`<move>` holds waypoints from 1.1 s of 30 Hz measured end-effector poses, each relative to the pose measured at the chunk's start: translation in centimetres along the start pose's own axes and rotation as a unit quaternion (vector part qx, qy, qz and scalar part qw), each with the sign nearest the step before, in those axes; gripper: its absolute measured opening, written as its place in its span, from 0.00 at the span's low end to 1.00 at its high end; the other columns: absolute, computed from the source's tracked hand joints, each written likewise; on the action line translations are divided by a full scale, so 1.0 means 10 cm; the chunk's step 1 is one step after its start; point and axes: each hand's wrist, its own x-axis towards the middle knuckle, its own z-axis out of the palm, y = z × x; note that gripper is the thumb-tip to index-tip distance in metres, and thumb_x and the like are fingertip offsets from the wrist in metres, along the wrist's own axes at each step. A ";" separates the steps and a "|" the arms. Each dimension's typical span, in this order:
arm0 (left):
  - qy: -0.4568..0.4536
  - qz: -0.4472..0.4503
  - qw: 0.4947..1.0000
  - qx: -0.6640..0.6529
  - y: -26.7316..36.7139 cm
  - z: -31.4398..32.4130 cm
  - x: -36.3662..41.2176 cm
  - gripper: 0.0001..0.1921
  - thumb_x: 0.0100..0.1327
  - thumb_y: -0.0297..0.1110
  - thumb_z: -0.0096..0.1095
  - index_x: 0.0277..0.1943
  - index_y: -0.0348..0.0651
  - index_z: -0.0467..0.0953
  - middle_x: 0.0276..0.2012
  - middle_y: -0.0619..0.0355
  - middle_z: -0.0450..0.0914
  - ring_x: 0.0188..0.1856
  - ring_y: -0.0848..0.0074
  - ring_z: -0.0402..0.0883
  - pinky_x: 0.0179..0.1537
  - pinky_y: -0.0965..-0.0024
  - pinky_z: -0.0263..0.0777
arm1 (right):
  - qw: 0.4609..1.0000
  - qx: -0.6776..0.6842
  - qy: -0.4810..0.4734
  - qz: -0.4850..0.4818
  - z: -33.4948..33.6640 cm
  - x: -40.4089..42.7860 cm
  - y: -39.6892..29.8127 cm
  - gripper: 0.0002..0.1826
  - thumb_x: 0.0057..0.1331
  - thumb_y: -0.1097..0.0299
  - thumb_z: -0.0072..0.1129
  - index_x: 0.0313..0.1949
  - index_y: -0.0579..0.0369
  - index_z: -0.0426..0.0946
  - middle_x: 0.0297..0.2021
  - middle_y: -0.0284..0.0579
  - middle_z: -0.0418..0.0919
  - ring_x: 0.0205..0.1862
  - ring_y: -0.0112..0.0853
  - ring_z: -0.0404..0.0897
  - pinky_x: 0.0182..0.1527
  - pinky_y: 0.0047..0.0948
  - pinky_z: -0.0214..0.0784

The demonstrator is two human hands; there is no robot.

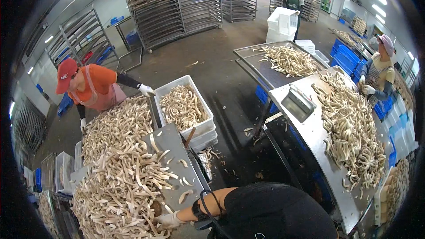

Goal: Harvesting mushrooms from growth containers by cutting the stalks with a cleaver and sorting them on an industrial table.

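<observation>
My right hand (168, 220), in a white glove, reaches into the near edge of a large heap of pale, long-stemmed mushrooms (116, 186). Its fingers are partly hidden among the stems, so whether they grip any is unclear. A brown piece (156, 206) shows just beyond the fingers. The heap covers much of a metal table (166, 139), with several loose pieces scattered over the bare steel. My left hand is out of view. Beyond the table corner, a white plastic crate (209, 108) of mushrooms sits on other stacked crates.
An orange-shirted co-worker (96, 83) touches that crate's rim. Another co-worker (382, 69) handles mushrooms at the right-hand steel table (308, 132), where a scale (298, 103) stands. Farther back, a person (294, 0) is behind white crates (280, 25). Rack trolleys (172, 6) line the back.
</observation>
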 end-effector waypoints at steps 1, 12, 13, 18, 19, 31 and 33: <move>0.001 -0.001 1.000 0.000 0.00 -0.03 0.00 0.27 0.67 0.45 0.47 0.65 0.43 0.57 0.44 0.52 0.68 0.35 0.74 0.62 0.43 0.64 0.67 | 0.998 -0.048 0.025 -0.043 -0.05 -0.03 0.04 0.31 0.61 0.64 0.53 0.61 0.61 0.56 0.47 0.62 0.72 0.49 0.49 0.71 0.47 0.42 0.65; 0.018 0.001 1.000 -0.008 -0.02 -0.18 0.05 0.28 0.67 0.45 0.47 0.66 0.43 0.55 0.48 0.52 0.65 0.41 0.72 0.61 0.47 0.64 0.65 | 0.989 -0.064 0.127 0.030 -0.31 -0.24 0.06 0.30 0.61 0.61 0.53 0.59 0.65 0.58 0.41 0.62 0.75 0.42 0.49 0.75 0.47 0.41 0.67; 0.016 0.002 1.000 -0.007 -0.01 -0.15 0.06 0.28 0.67 0.45 0.47 0.66 0.43 0.55 0.49 0.53 0.64 0.41 0.72 0.61 0.48 0.64 0.65 | 0.988 -0.061 0.140 0.026 -0.34 -0.28 0.01 0.28 0.62 0.60 0.52 0.56 0.66 0.60 0.44 0.65 0.72 0.46 0.50 0.73 0.48 0.41 0.66; -0.003 -0.003 1.000 -0.001 -0.02 -0.04 0.14 0.28 0.67 0.46 0.47 0.66 0.44 0.54 0.51 0.53 0.63 0.44 0.72 0.60 0.49 0.64 0.63 | 0.971 -0.014 0.233 -0.059 -0.77 -0.63 -0.19 0.28 0.61 0.62 0.56 0.56 0.64 0.62 0.50 0.59 0.71 0.50 0.45 0.73 0.52 0.36 0.66; 0.004 -0.003 1.000 -0.002 -0.03 -0.10 0.15 0.29 0.67 0.46 0.47 0.66 0.44 0.54 0.51 0.53 0.63 0.44 0.71 0.60 0.50 0.64 0.63 | 0.963 -0.005 0.270 0.017 -0.80 -0.68 -0.35 0.28 0.60 0.62 0.56 0.57 0.62 0.63 0.50 0.57 0.71 0.51 0.44 0.72 0.53 0.36 0.65; 0.016 0.000 1.000 0.009 0.10 -0.08 0.69 0.30 0.66 0.46 0.47 0.67 0.44 0.53 0.56 0.54 0.59 0.50 0.70 0.59 0.54 0.64 0.60 | 0.860 -0.226 0.446 0.101 -1.36 -0.58 0.58 0.45 0.57 0.49 0.59 0.65 0.62 0.49 0.63 0.64 0.52 0.63 0.53 0.57 0.65 0.39 0.48; 0.045 0.004 0.999 0.013 0.17 -0.27 0.83 0.30 0.66 0.46 0.48 0.67 0.44 0.53 0.57 0.54 0.59 0.51 0.69 0.59 0.54 0.64 0.60 | 0.897 -0.148 0.391 0.146 -1.29 -0.45 0.00 0.45 0.56 0.46 0.58 0.64 0.61 0.51 0.64 0.64 0.51 0.64 0.53 0.55 0.66 0.40 0.47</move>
